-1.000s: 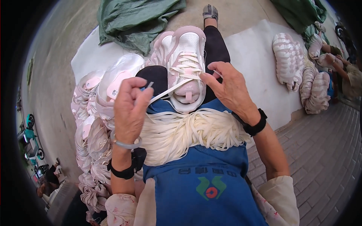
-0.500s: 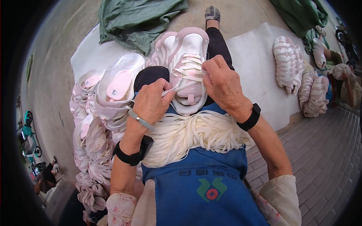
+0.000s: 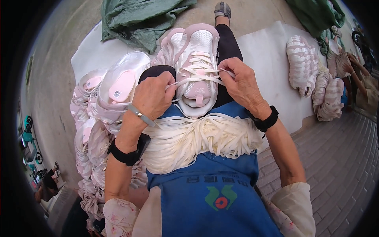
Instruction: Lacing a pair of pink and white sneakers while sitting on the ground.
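A pink and white sneaker upper [image 3: 198,51] rests on my lap between my legs, its heel opening toward me. Cream laces [image 3: 199,72] are threaded through its upper eyelets. Left of the upper, my left hand [image 3: 152,94] pinches one lace end between thumb and fingers. On the other side my right hand [image 3: 239,81] pinches another lace end. Both laces stretch sideways from the upper, held just above its tongue [image 3: 196,90]. Across my blue apron [image 3: 209,197], just below my hands, lies a thick bundle of loose cream laces [image 3: 205,136].
Stacks of pink and white shoe uppers [image 3: 122,81] crowd my left side. More stacked uppers [image 3: 304,65] lie at the right on a white sheet [image 3: 264,51]. A green cloth [image 3: 138,19] is heaped ahead. Another person's arms [image 3: 357,71] show at the far right.
My hands have moved apart, left hand leftward and right hand slightly rightward, drawing the laces out to both sides of the upper.
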The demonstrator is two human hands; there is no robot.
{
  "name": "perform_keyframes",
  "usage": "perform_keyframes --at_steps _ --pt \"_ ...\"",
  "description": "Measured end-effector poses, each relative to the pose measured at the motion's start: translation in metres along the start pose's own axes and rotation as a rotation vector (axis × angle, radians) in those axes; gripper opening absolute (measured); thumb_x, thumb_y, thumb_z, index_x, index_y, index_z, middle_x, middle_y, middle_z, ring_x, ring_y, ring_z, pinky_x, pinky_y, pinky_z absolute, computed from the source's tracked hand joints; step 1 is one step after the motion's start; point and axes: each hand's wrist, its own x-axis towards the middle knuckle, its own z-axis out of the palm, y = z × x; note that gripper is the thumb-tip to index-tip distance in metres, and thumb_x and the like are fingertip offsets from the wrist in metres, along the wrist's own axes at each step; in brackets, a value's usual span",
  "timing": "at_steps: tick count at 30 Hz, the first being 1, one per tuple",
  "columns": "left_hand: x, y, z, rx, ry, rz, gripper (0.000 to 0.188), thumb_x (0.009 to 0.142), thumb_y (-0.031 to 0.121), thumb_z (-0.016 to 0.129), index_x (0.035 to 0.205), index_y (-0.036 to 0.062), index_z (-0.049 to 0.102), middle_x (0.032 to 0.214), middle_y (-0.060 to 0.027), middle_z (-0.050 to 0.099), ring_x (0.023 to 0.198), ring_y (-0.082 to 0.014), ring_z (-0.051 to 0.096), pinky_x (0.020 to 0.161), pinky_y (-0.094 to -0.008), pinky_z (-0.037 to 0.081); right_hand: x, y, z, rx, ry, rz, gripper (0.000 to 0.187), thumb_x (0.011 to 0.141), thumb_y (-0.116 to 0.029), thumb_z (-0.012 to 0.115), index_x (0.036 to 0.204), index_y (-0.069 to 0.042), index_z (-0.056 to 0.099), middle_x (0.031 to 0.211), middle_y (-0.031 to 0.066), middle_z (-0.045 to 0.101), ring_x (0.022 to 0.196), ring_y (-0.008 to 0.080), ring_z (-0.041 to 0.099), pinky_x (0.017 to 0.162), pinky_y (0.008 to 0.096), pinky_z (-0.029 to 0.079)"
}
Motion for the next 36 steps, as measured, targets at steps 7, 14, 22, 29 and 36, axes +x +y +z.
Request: perform_keyframes --at_steps 7,14,22,29,36 --pt "-0.001 0.0 0.009 0.001 0.041 -0.009 0.015 0.087 0.019 0.062 0.087 0.0043 0.059 0.065 -0.0154 0.062 0.059 -0.034 0.06 0.055 -0.04 0.046 0.014 -0.003 0.01 -0.006 0.107 -0.127 0.012 0.079 -0.001 0.055 0.09 0.001 0.06 0.085 0.016 0.061 0.076 0.0336 0.061 0.07 0.0374 0.05" --pt "-0.016 0.001 0.009 -0.439 0.249 -0.086 0.011 0.092 0.012 0.058 0.093 0.0012 0.059 0.071 -0.0024 0.059 0.065 -0.0083 0.055 0.058 -0.0236 0.043 -0.018 -0.007 -0.018 0.03 -0.093 0.154 0.016 0.084 -0.012 0.062 0.095 0.0 0.062 0.085 0.0146 0.064 0.075 0.0282 0.063 0.068 0.0349 0.05" --pt "-0.023 0.016 0.015 -0.423 0.092 -0.027 0.007 0.092 0.008 0.057 0.093 0.0013 0.058 0.073 -0.0065 0.059 0.064 -0.012 0.057 0.059 -0.0255 0.045 -0.022 0.001 -0.024 -0.109 -0.162 -0.052 0.011 0.085 -0.01 0.063 0.094 -0.002 0.063 0.079 0.0135 0.059 0.073 0.03 0.061 0.067 0.0366 0.049" --pt "-0.012 0.016 0.012 -0.079 0.273 0.095 0.006 0.087 0.004 0.058 0.092 0.0018 0.058 0.081 -0.0157 0.062 0.072 -0.0336 0.061 0.063 -0.0385 0.048 -0.021 0.0 -0.038 -0.179 0.005 0.009 0.01 0.086 -0.006 0.058 0.094 -0.002 0.063 0.078 0.015 0.056 0.074 0.0317 0.06 0.067 0.0374 0.048" --pt "-0.004 0.014 0.009 -0.112 0.142 0.09 0.008 0.088 0.006 0.056 0.093 0.0012 0.06 0.083 -0.0158 0.062 0.07 -0.0318 0.061 0.062 -0.0363 0.048 -0.033 -0.014 -0.033 0.137 -0.27 0.197 0.013 0.087 -0.003 0.055 0.097 0.001 0.062 0.076 0.0136 0.056 0.07 0.0239 0.058 0.066 0.0332 0.047"
